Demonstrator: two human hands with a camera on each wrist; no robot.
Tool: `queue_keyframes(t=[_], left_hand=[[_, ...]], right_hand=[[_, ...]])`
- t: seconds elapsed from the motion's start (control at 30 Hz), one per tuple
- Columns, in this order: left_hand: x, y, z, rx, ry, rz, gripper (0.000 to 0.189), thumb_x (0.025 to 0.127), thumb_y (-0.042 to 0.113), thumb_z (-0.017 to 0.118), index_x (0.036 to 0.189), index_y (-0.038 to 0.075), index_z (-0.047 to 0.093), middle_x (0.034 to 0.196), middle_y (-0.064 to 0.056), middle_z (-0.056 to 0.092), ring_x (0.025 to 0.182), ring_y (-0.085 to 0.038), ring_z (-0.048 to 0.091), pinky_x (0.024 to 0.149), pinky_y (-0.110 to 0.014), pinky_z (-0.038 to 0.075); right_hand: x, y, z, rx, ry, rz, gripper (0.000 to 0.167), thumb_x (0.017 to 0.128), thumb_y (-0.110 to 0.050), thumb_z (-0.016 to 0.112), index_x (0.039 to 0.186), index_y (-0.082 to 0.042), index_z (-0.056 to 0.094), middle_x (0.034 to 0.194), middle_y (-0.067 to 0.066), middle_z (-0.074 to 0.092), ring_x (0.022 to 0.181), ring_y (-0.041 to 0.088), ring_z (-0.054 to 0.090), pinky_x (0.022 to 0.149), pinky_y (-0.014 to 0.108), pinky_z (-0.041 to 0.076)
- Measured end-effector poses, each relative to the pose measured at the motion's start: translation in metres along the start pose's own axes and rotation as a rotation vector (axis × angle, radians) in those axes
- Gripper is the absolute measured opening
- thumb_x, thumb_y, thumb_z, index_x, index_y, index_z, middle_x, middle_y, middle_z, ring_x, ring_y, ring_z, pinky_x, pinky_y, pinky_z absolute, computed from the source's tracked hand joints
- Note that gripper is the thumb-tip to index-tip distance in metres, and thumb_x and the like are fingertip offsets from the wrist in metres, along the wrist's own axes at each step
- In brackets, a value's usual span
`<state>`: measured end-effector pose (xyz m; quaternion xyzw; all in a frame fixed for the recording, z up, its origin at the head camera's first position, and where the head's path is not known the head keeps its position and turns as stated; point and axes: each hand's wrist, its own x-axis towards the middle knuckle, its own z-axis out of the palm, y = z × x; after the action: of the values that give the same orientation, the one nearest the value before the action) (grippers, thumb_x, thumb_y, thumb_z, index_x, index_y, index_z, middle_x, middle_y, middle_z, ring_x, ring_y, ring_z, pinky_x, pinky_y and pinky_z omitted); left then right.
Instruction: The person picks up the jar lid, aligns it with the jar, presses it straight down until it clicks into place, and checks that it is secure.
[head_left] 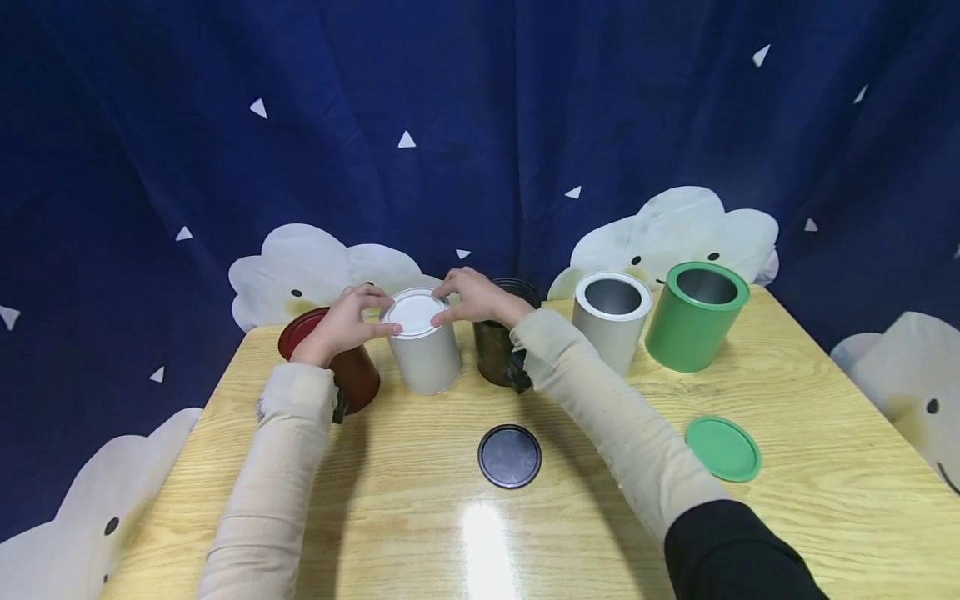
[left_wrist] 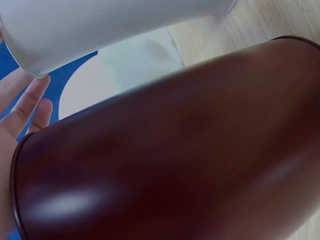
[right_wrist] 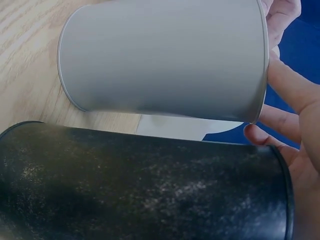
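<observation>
At the back left of the table stands a light grey can [head_left: 427, 363] with a white lid [head_left: 415, 312] on its top. My left hand [head_left: 347, 321] holds the lid's left edge between thumb and fingers. On the opposite side my right hand [head_left: 480, 298] grips the edge the same way, its thumb [right_wrist: 287, 80] along the can's rim in the right wrist view. A dark red can [left_wrist: 165, 150] stands beneath my left wrist. Under the right wrist is a scuffed black can [right_wrist: 150, 185], its top partly hidden by that hand.
Right of the black can stand an uncovered light grey can [head_left: 604, 333] and an uncovered green can [head_left: 686, 333]. A black lid [head_left: 509, 457] lies mid-table, and a green lid [head_left: 723, 448] lies further right. Behind the wooden table [head_left: 420, 517] hangs a dark blue curtain [head_left: 480, 100].
</observation>
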<state>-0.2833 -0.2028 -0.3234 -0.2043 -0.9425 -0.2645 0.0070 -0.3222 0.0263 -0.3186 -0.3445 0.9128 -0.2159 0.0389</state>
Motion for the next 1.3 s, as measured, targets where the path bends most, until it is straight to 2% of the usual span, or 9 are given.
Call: queue_keyframes(t=[0.27,0.43,0.63,1.0,1.3], left_hand=[[-0.001,-0.001,-0.001,0.037,0.009,0.018,0.056,0.076,0.027,0.074,0.119,-0.004,0.057,0.126,-0.022,0.047,0.115,-0.036,0.034,0.095,-0.052,0.029],[-0.003,0.001,-0.001,-0.001,0.031,0.028,0.06,0.076,0.026,0.074,0.123,-0.004,0.053,0.126,-0.022,0.046,0.115,-0.036,0.034,0.096,-0.051,0.029],[-0.007,0.007,-0.002,-0.04,0.076,0.073,0.062,0.074,0.024,0.076,0.124,-0.004,0.053,0.123,-0.021,0.047,0.114,-0.035,0.035,0.096,-0.05,0.029],[-0.019,0.013,0.001,-0.053,0.114,0.11,0.066,0.071,0.023,0.078,0.126,0.0,0.051,0.125,-0.02,0.046,0.117,-0.035,0.033,0.097,-0.052,0.027],[-0.034,0.021,0.008,-0.052,0.144,0.184,0.071,0.069,0.021,0.08,0.129,-0.001,0.049,0.125,-0.019,0.045,0.117,-0.035,0.033,0.095,-0.053,0.028]], right_hand=[[-0.003,0.0,0.0,0.002,0.026,-0.01,0.054,0.076,-0.036,0.073,0.119,-0.006,0.061,0.111,0.009,0.058,0.102,0.022,0.045,0.088,0.034,0.035],[-0.005,0.001,0.0,0.015,0.062,-0.019,0.056,0.075,-0.036,0.073,0.12,-0.005,0.06,0.11,0.009,0.057,0.101,0.022,0.045,0.088,0.034,0.036],[-0.01,0.001,-0.002,0.04,0.11,-0.036,0.058,0.075,-0.036,0.074,0.121,-0.004,0.059,0.109,0.01,0.056,0.1,0.023,0.046,0.086,0.034,0.038],[-0.031,-0.004,-0.008,0.063,0.135,-0.064,0.064,0.073,-0.035,0.076,0.125,-0.003,0.055,0.11,0.015,0.055,0.1,0.027,0.046,0.083,0.036,0.038],[-0.052,-0.008,-0.01,0.059,0.169,-0.101,0.066,0.072,-0.037,0.076,0.126,-0.004,0.055,0.11,0.012,0.055,0.099,0.024,0.046,0.083,0.036,0.039]])
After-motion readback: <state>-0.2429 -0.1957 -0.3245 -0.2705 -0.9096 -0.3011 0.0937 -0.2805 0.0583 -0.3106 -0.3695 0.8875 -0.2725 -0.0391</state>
